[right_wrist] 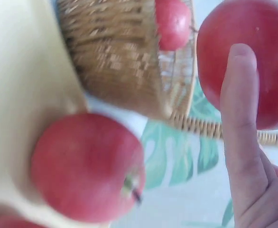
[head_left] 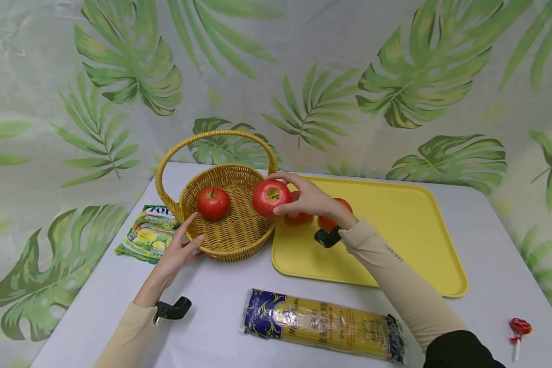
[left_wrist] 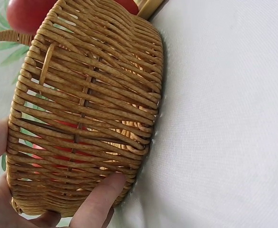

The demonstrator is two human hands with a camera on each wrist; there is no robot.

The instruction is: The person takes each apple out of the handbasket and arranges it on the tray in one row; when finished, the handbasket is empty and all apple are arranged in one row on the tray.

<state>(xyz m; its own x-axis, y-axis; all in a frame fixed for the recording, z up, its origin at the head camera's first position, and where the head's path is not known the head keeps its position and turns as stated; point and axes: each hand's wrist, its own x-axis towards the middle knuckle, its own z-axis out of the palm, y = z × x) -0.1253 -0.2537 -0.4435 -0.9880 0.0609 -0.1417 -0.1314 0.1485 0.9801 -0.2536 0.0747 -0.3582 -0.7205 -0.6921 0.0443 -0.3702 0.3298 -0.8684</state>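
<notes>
My right hand [head_left: 310,198] grips a red apple [head_left: 271,198] over the right side of the round wicker basket [head_left: 239,253], its thumb and fingers on opposite sides of the fruit. Inside the basket, toward the left, sits another red apple [head_left: 213,203]. My left hand [head_left: 177,255] touches the basket's near left side from outside with fingers spread. In the left wrist view, the thumb [left_wrist: 101,202] lies against the woven wall and a finger is at the rim. Two more red apples, one nearer the basket [right_wrist: 89,166], lie on the yellow tray [head_left: 395,230], partly covered by my right hand.
The basket's tall arched handle [head_left: 216,134] stands up over it. Left of the basket lies a green Fox's candy bag [head_left: 149,232]. A packet of spaghetti [head_left: 324,327] is at the table's front, and a red lollipop [head_left: 520,327] at the right. A leaf-patterned cloth [head_left: 313,66] hangs behind.
</notes>
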